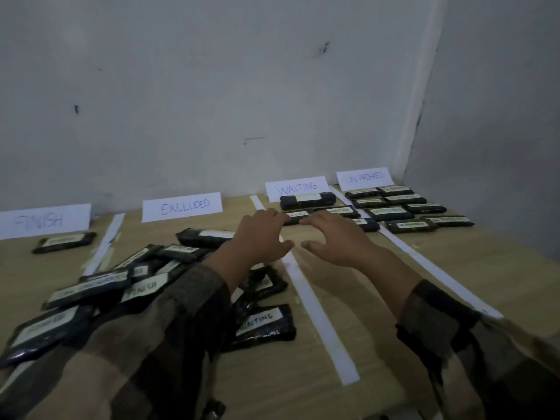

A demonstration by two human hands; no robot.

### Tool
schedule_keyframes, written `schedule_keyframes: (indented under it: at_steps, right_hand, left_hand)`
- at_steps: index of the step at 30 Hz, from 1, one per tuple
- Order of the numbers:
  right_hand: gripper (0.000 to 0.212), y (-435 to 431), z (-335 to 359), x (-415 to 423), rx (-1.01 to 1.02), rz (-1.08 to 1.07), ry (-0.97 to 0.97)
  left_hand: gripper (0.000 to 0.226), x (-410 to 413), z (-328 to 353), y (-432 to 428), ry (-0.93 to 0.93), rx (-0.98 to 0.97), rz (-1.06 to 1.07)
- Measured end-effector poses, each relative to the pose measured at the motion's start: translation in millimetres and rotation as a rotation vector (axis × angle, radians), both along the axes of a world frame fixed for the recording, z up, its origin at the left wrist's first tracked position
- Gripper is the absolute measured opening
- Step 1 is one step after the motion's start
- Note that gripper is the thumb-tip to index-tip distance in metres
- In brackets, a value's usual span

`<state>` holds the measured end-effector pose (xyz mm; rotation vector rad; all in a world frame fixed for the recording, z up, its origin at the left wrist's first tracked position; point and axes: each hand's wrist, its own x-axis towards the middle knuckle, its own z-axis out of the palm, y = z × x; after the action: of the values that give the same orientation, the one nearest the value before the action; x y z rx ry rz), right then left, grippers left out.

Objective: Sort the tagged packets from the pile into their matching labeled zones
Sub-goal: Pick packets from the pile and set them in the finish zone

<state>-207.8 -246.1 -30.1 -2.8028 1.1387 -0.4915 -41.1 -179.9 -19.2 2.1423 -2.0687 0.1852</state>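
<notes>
A: Currently, where is the packet lying?
B: Lying on the tabletop before the WAITING sign; left hand and right hand fingers are touching it, relaxed, gripping nothing.

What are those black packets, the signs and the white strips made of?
Black packets: probably glossy plastic film; it glints and wrinkles. Signs: matte white paper or card, handwritten. White strips: flat matte paper or tape, cannot tell which.

Scuffed grey wall, side wall meeting at corner, light wooden tabletop, dim light
</notes>
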Motion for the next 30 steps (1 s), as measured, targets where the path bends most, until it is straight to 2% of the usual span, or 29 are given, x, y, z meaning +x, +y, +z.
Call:
schedule_keyframes:
  at_steps: [11, 16, 20, 25, 30]
  right_hand:
    - [0.046, 60.2, -8.8, 47.1, 0.081, 0.198, 0.031]
    - [0.048, 84.7, -13.7, 62.0, 0.114, 0.257, 0.079]
    - [0.053, 94.8, -20.8, 66.1, 0.141, 0.265, 0.094]
    - [0.059, 97.2, -26.4, 67.3, 0.138, 0.246, 0.078]
    - [0.059, 98.9, -22.5, 71.8, 0.13, 0.231, -0.032]
  left_hand:
    - [0.043, 79.0, 5.3, 67.5, 0.197, 0.144, 0.013]
    - [0.034, 96.0, -4.5, 89.7, 0.311, 0.18, 0.031]
    - [0.035, 105.4, -12.1, 101.0, 0.42, 0.221, 0.014]
    - [0.031, 109.9, -18.3, 106.4, 0.456, 0.143, -0.017]
    - [0.031, 114.6, -16.0, 111.8, 0.524, 0.036, 0.01]
